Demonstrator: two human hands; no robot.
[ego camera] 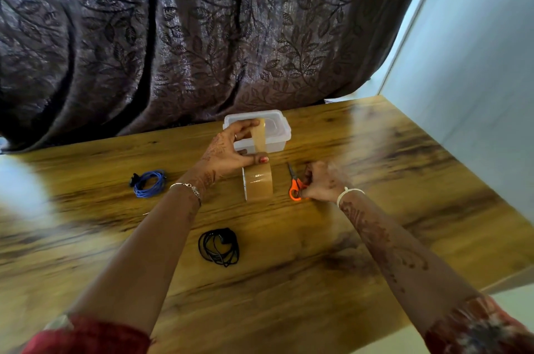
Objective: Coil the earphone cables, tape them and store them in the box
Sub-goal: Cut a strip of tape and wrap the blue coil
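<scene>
1 blk coil (218, 246), 1 blue coil (149, 183)

You'll find nothing you can read here: the tape roll (258, 186), the box (278, 145) behind it and the scissors (294, 188) to its right show no legible text, label, brand or number.

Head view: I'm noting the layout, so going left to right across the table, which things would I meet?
blue earphone coil → black earphone coil → tape roll → scissors. The box is left out, since it sits behind the tape roll across the same span.
</scene>
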